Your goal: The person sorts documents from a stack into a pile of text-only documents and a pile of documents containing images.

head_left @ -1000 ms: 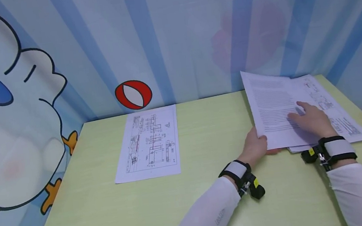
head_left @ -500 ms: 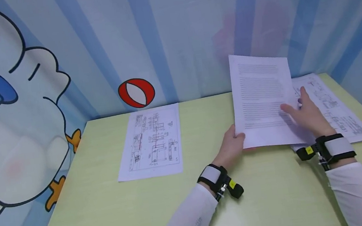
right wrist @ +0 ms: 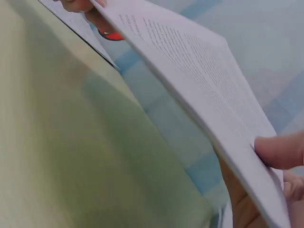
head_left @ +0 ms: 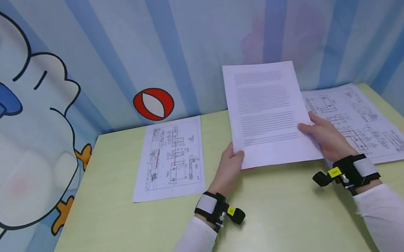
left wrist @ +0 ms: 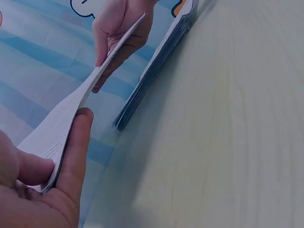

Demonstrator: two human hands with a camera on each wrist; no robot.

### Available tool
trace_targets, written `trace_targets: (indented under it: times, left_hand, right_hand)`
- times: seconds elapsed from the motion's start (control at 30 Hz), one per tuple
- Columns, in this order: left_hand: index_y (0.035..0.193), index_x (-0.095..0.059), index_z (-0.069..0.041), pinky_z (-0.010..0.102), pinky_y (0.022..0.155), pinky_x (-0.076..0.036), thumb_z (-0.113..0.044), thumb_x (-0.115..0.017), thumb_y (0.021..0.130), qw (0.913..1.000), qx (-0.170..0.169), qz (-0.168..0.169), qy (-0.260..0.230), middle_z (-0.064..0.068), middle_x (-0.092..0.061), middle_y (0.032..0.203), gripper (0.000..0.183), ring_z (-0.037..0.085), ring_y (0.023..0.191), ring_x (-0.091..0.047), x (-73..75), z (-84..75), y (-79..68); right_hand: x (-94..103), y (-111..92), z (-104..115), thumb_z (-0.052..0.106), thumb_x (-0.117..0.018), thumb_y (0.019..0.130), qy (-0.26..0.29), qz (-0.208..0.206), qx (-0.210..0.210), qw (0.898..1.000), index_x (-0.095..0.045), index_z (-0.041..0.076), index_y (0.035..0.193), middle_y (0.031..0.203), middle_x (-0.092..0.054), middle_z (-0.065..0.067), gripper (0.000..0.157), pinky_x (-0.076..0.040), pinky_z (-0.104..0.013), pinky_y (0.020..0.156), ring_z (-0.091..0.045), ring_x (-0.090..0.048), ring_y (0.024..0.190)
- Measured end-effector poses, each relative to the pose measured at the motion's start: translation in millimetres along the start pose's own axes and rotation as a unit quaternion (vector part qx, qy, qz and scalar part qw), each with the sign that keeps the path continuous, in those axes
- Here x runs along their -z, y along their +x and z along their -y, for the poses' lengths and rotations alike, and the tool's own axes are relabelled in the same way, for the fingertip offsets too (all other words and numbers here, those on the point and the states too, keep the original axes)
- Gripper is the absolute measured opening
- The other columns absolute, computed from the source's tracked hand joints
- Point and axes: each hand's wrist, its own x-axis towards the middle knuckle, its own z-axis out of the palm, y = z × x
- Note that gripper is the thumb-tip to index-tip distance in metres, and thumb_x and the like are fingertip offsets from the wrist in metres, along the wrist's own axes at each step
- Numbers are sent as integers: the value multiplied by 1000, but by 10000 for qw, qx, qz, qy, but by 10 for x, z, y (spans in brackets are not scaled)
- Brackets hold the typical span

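Note:
Both hands hold a thin sheaf of printed paper up off the table, tilted, its lines of text facing the head camera. My left hand pinches the lower left edge, thumb on the front and fingers behind, as the left wrist view also shows. At the right edge, my right hand grips the sheaf with its thumb on the text side and fingers behind. Behind the right hand lies a stack of drawing sheets, partly covered by the sheaf. In the left wrist view this stack looks thick, with many layers.
A sheet with a technical drawing lies flat on the left part of the pale green table. A blue striped curtain with cartoon figures stands right behind the table's back edge.
The sheaf has come off the stack on the right and moved left, uncovering more of the drawings. My left hand moved left with it; my right hand now grips its right edge.

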Motion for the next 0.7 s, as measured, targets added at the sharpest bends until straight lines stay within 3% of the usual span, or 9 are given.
trace_targets:
  times: [0.17,0.33,0.5,0.7]
  left_hand:
    - [133,-44,-16,43,102,-41,-13,-41,97,9999,158,16,44,4,-60,123,37,18,113,-55,231,27,-80]
    - [132,-46,-11,34,80,-52,-16,-51,93,9978,306,-74,590,9,-64,112,40,18,95,-63,435,37,-100]
    - [127,-55,-6,24,60,-48,-16,-55,90,9898,331,-282,1359,8,-62,93,38,14,73,-58,572,33,-125]
    - [123,-59,-6,23,48,-43,-14,-56,89,9841,471,-156,1705,7,-61,79,35,14,52,-54,657,24,-158]
  right_hand:
    - [-246,11,-29,36,-47,96,-92,-168,-27,9998,-31,13,146,117,-56,0,58,-52,-21,70,-1,-61,88]
    - [-369,59,-89,38,-52,93,-592,-486,-106,9970,-41,4,139,113,-58,-9,58,-53,-21,62,-3,-62,77]
    - [-462,118,-162,34,-56,92,-950,-598,-186,9935,-43,1,137,120,-60,-21,58,-54,-22,58,-4,-63,72]
    - [-531,135,-181,28,-51,95,-1190,-327,-221,9921,-40,-1,139,124,-59,-25,54,-54,-21,60,-7,-64,75]
